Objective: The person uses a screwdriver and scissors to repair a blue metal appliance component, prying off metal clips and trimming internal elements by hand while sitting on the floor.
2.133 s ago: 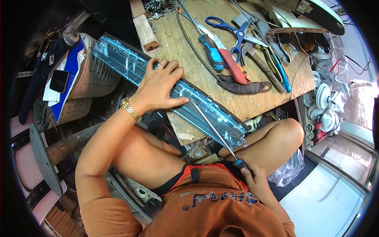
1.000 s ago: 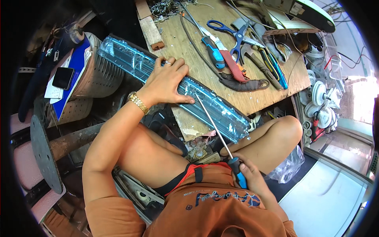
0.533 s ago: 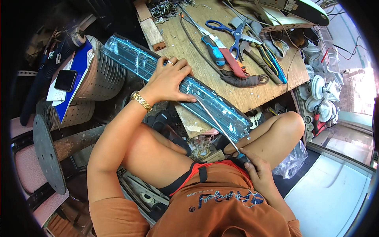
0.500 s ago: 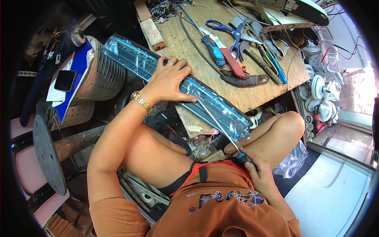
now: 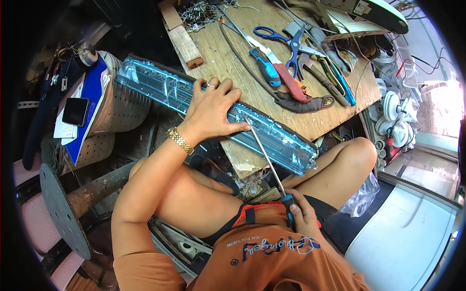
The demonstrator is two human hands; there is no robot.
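A long, narrow dark bar [image 5: 286, 150], wrapped in shiny clear film with a bluish sheen, slants from the upper left to above my bent right knee. My left hand [image 5: 213, 106] grips its middle, fingers over the far edge and thumb along the near side. In my right hand [image 5: 305, 211], close to my waist, is the blue-and-black handle of a screwdriver [image 5: 288, 202]. Its long metal shaft points up and away, and the tip meets the film beside my left thumb. Whether the tip has gone through the film I cannot tell.
On the wooden board [image 5: 242, 63] lie blue scissors [image 5: 294, 46], a red-handled knife [image 5: 290, 82], a blue-handled tool [image 5: 265, 68], pliers [image 5: 341, 80] and a pile of screws [image 5: 201, 14]. Left, a phone [image 5: 75, 111] rests on a perforated drum [image 5: 121, 104]. A round metal plate [image 5: 60, 208] stands below.
My right hand has shifted left with the screwdriver, whose shaft now stands steeper. The bar and my left hand have slid slightly right and down.
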